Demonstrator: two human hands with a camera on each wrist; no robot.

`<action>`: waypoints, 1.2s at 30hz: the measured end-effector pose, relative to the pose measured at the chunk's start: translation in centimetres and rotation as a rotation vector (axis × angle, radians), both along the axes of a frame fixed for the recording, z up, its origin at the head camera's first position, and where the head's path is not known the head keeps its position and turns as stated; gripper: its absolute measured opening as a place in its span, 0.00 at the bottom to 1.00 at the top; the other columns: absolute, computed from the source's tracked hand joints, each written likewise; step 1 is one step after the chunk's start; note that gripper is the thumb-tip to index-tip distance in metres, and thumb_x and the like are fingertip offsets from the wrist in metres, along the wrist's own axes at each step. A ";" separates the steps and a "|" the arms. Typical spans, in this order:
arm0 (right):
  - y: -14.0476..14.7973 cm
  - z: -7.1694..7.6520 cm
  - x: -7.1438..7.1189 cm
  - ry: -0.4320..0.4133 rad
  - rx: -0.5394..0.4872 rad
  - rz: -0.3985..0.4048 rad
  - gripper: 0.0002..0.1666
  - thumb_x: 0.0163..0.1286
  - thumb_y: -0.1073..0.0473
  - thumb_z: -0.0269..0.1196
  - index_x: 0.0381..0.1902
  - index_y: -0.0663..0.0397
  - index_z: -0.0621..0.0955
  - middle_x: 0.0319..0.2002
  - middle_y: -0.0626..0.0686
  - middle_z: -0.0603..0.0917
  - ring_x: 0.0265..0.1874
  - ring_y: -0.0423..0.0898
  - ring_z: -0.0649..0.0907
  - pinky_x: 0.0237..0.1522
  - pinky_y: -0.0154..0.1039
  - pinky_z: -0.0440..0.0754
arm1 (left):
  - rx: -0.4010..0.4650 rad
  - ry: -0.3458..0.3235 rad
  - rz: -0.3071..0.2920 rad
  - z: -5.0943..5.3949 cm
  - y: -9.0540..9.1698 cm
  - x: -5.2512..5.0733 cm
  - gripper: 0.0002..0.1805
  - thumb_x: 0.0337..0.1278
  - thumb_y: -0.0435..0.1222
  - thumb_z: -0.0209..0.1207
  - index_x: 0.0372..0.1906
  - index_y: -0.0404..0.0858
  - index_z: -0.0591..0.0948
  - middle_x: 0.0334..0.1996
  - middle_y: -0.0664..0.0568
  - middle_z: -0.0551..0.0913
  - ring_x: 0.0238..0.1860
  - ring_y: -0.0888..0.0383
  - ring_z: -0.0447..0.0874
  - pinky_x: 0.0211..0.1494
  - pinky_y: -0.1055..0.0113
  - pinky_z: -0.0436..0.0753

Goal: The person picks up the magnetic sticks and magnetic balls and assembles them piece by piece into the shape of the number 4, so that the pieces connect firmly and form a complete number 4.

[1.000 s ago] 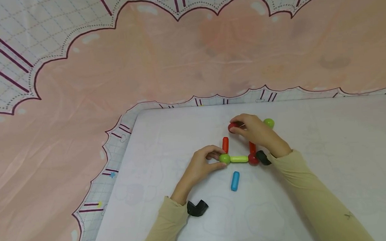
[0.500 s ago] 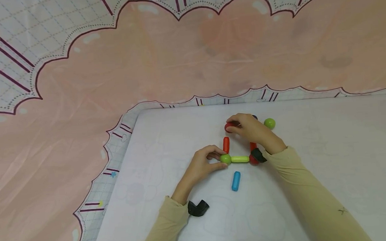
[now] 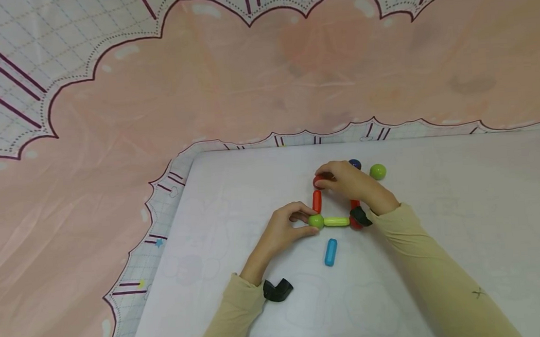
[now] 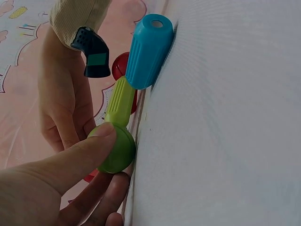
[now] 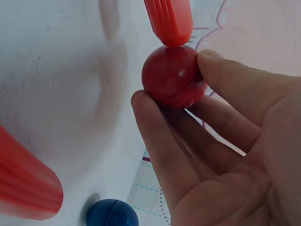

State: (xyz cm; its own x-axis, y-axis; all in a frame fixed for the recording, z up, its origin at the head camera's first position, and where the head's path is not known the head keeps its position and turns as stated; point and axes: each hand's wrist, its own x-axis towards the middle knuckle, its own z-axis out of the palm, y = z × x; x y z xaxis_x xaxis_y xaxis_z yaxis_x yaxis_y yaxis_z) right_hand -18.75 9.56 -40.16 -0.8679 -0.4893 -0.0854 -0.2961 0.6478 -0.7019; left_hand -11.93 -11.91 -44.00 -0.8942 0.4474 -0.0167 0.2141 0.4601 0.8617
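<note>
Between thumb and fingers, my left hand holds a green ball. A lime-green rod runs from that ball to a red ball, partly hidden by the right wrist's black strap piece. Away from the green ball extends a red rod. My right hand pinches another red ball, which touches the end of this rod in the right wrist view. A second red rod rises from the far red ball, mostly covered by the right arm in the head view.
A blue rod lies nearer the front. Beyond the right hand sit a dark blue ball and a loose green ball. All rest on a white board over a patterned cloth.
My right hand has carried its red ball left and slightly toward me, up to the red rod's end. The dark blue ball has come into view. My left hand stays on the green ball.
</note>
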 end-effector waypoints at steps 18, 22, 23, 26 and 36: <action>-0.1 0.4 0.3 -0.020 0.015 -0.030 0.22 0.74 0.58 0.60 0.59 0.68 0.78 0.52 0.62 0.84 0.53 0.56 0.83 0.57 0.53 0.80 | -0.011 -0.002 0.008 0.1 0.0 0.0 0.18 0.47 0.35 0.75 0.46 0.43 0.85 0.39 0.56 0.86 0.41 0.62 0.83 0.51 0.66 0.80; 0.2 0.4 0.4 -0.016 0.015 -0.046 0.21 0.74 0.59 0.60 0.58 0.68 0.78 0.52 0.62 0.84 0.52 0.56 0.82 0.56 0.53 0.80 | -0.019 -0.003 0.007 0.1 0.0 0.0 0.18 0.47 0.35 0.75 0.47 0.43 0.85 0.39 0.57 0.86 0.42 0.62 0.83 0.51 0.67 0.80; 0.3 0.3 0.4 -0.014 0.017 -0.050 0.20 0.74 0.59 0.60 0.58 0.68 0.79 0.51 0.62 0.84 0.52 0.56 0.82 0.56 0.53 0.80 | -0.019 -0.003 0.007 0.0 0.1 0.0 0.18 0.48 0.35 0.75 0.47 0.43 0.85 0.39 0.56 0.86 0.42 0.62 0.83 0.51 0.67 0.80; 0.5 0.2 0.4 -0.013 0.019 -0.057 0.19 0.73 0.60 0.60 0.56 0.67 0.80 0.49 0.61 0.84 0.50 0.55 0.82 0.55 0.52 0.81 | -0.020 -0.004 0.004 0.0 0.1 -0.1 0.18 0.48 0.35 0.75 0.47 0.43 0.85 0.39 0.56 0.86 0.42 0.62 0.83 0.51 0.66 0.80; 0.3 0.0 0.3 -0.002 0.010 0.000 0.15 0.74 0.62 0.59 0.54 0.65 0.82 0.51 0.61 0.85 0.52 0.55 0.82 0.58 0.53 0.79 | -0.024 0.004 0.005 -0.1 0.0 -0.1 0.18 0.48 0.36 0.75 0.47 0.44 0.85 0.39 0.57 0.85 0.42 0.62 0.83 0.51 0.66 0.80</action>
State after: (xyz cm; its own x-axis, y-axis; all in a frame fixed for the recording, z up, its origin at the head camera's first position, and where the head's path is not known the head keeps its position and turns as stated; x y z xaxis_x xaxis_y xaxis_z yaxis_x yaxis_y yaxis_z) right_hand -18.41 9.82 -40.12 -0.8677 -0.4886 -0.0921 -0.2950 0.6550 -0.6957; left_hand -12.00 -11.94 -44.14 -0.8966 0.4423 -0.0237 0.2153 0.4819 0.8494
